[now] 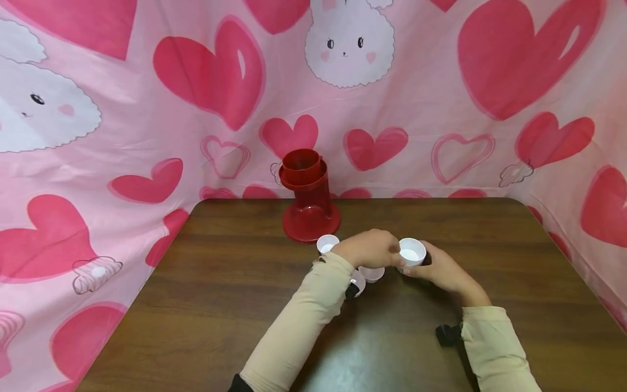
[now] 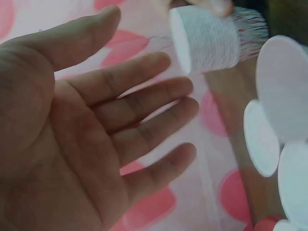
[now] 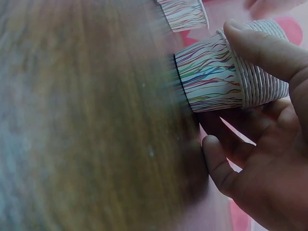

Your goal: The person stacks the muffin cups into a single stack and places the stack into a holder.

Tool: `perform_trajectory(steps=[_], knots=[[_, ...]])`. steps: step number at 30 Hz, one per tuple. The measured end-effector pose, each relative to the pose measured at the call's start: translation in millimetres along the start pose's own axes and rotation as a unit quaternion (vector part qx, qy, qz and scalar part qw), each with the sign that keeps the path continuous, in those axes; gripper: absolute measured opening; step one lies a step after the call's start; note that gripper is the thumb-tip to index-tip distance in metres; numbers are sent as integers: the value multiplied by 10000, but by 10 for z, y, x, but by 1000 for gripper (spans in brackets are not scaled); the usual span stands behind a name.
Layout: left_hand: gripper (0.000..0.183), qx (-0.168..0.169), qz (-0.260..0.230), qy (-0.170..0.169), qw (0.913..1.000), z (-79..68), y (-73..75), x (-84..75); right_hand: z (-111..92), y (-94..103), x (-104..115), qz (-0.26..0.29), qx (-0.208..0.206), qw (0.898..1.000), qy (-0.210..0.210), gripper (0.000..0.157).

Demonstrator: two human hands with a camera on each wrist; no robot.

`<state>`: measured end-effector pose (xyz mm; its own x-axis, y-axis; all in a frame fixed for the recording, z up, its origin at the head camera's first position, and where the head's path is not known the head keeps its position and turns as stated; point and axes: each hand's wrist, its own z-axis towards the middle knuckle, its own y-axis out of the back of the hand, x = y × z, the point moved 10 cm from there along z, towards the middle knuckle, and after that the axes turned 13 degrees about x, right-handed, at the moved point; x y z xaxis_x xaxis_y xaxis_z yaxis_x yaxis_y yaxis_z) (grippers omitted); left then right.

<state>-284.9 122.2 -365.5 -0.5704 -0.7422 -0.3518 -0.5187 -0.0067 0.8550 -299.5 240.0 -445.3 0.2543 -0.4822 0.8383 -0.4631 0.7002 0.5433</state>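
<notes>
A nested stack of white paper cups [image 1: 412, 251] with coloured wavy lines on the lowest cup [image 3: 209, 79] stands mouth up on the table. My right hand [image 1: 443, 270] grips this stack from the right, its thumb against the stacked rims [image 3: 263, 72] in the right wrist view. On the other side, my left hand [image 1: 371, 248] hovers close to the stack. Its fingers [image 2: 139, 106] are spread and hold nothing in the left wrist view. Other white cups [image 1: 371, 274] stand below and left of the left hand, partly hidden by that hand and its wrist.
A red plastic stand [image 1: 313, 209] with a round base and an open tube on top stands at the back of the brown wooden table [image 1: 220, 305]. One more cup [image 1: 327, 243] sits just in front of it. Pink heart-patterned cloth [image 1: 416, 98] hangs behind the table.
</notes>
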Motion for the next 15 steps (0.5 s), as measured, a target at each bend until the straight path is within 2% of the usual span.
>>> perform_trajectory(steps=[2,5,10,15], knots=[[32,-51,-218,-167,9996,-110,53,42,5,5,-13,-51,-28,9999,-102,70],[29,-317,-319,-164,9989,-295,138,184,10,4,-14,-87,-68,9998,-183,71],[25,-991,-550,35,9936,-583,215,605,12,-6,5,-86,-86,9998,-183,71],[24,-1488,-941,332,9838,-794,193,1012,3,14,-4,-162,-78,9997,-190,70]])
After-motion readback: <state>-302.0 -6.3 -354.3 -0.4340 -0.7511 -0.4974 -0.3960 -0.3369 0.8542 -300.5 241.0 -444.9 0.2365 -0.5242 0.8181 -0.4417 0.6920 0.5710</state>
